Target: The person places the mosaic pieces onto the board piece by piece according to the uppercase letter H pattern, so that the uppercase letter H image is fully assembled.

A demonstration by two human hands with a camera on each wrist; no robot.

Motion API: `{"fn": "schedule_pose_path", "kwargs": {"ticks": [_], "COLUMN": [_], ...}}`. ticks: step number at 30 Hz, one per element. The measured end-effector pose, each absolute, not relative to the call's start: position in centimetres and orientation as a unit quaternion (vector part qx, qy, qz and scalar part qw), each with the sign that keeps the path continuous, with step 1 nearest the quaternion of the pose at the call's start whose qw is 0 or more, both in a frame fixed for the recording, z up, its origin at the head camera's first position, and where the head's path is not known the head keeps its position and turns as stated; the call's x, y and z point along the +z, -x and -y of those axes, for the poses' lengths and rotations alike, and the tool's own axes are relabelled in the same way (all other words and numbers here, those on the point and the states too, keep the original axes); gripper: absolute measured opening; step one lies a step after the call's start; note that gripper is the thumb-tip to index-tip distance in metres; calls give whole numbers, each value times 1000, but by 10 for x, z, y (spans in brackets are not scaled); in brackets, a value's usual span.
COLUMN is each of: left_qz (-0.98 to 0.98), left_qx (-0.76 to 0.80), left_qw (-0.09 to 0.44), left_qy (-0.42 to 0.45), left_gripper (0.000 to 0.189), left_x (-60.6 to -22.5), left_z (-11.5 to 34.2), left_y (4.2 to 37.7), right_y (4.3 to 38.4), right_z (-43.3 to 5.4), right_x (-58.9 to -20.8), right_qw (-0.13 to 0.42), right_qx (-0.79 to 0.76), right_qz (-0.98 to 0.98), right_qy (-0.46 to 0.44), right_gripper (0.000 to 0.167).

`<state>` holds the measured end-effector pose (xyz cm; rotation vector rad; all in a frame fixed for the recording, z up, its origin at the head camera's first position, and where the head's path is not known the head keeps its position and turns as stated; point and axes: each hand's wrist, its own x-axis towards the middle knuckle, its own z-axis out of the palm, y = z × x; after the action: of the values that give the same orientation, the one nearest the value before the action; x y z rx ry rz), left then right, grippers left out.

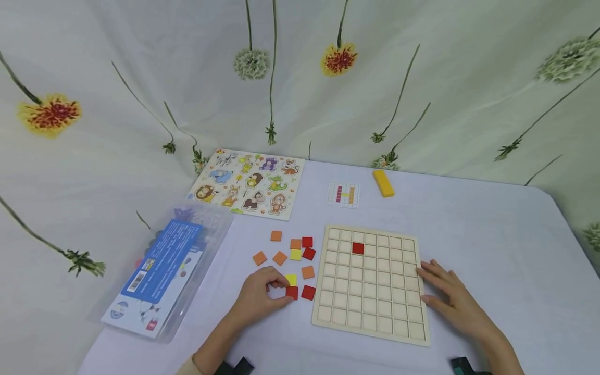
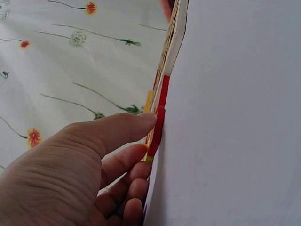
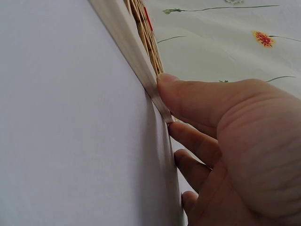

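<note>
My left hand is at the loose tiles, thumb and forefinger at opposite edges of a red square tile, pinching it. In the left wrist view that red tile shows edge-on by the thumb tip. A yellow tile touches its far side, and another red tile lies to its right. The wooden grid board has one red tile in a cell near its top. My right hand rests at the board's right edge with extended fingers; its thumb touches the rim.
Several orange tiles, with more red and yellow ones, lie left of the board. Behind are a small pattern card, a yellow block and an animal puzzle board. A clear plastic case stands at left.
</note>
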<state>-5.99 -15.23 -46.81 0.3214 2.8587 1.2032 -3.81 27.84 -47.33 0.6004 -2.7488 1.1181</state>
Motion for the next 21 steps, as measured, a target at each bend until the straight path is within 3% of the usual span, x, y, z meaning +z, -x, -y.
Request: {"fn": "schedule_pose_path", "kwargs": {"ticks": [21], "left_qz": [-933], "left_qx": [335], "left_qw": [3], "left_qy": [-127], "left_gripper": [25], "left_x": [-468], "left_z": [152], "left_y": [58], "right_y": [38], "right_z": [-278], "right_x": [-474], "right_qw": [62], "right_qx": [366], "right_qz": [906], "right_qy": [-206], "right_gripper": [56]}}
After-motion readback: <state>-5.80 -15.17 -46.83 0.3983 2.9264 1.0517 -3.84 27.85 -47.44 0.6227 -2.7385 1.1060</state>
